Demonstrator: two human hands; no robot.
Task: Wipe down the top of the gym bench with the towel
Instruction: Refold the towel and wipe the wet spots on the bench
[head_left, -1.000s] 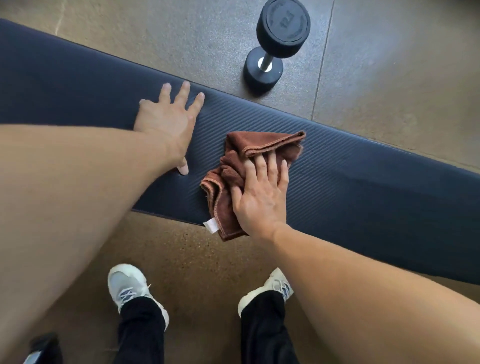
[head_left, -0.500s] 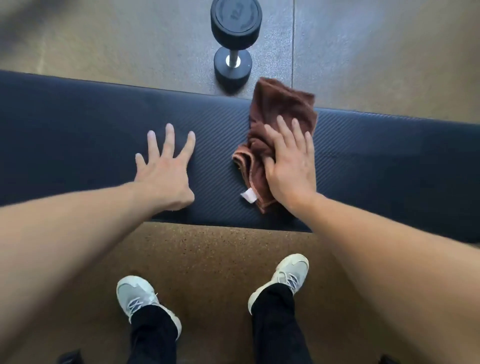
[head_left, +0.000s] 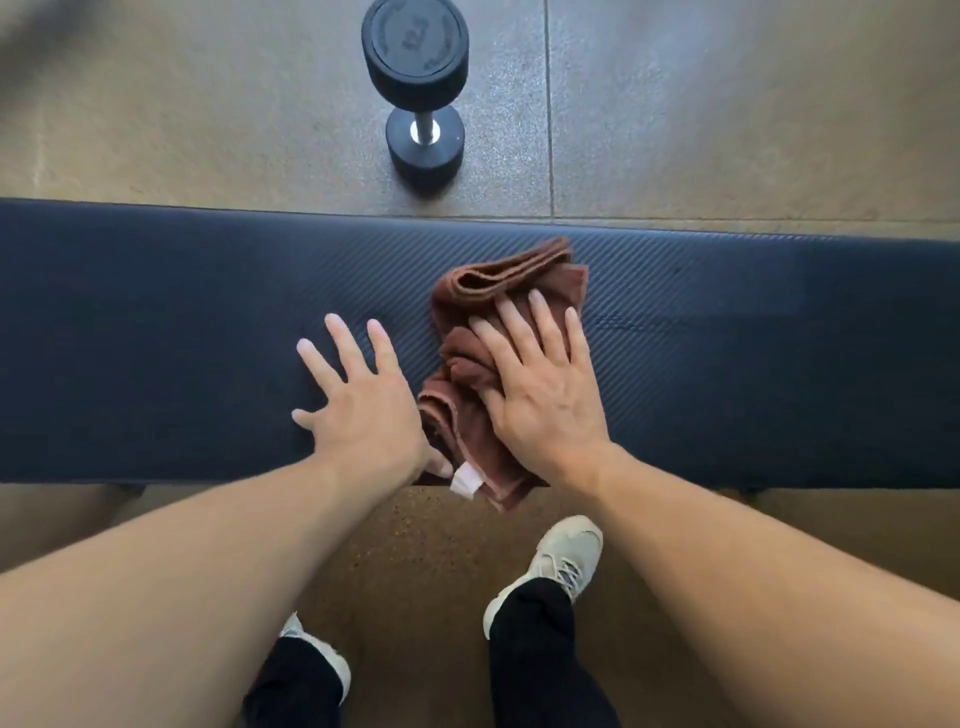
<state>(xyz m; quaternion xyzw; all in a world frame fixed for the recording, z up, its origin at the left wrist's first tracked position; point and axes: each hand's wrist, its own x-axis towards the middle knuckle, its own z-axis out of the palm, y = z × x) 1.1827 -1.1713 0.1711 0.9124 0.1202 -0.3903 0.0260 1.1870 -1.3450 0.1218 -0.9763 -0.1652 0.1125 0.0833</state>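
Two hands flat on counter (head_left: 727, 364): right hand (head_left: 540, 400) spread, pressing crumpled towel (head_left: 498, 291) mid-pad; left hand (head_left: 358, 410) relaxed, bracing just beside. Best kept under firm even pressure, in long overlapping strokes, edges included.

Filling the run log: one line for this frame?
right hand flat on towel | left hand flat on bench | dumbbell beyond

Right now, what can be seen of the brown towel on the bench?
The towel is reddish-brown terry-like cloth, bunched in loose folds, with a hemmed edge at its far side and a small white tag at its near corner. It lies on the dark ribbed bench, its near corner hanging past the near edge. The right hand presses flat on it; the left hand rests beside it, thumb touching its edge.
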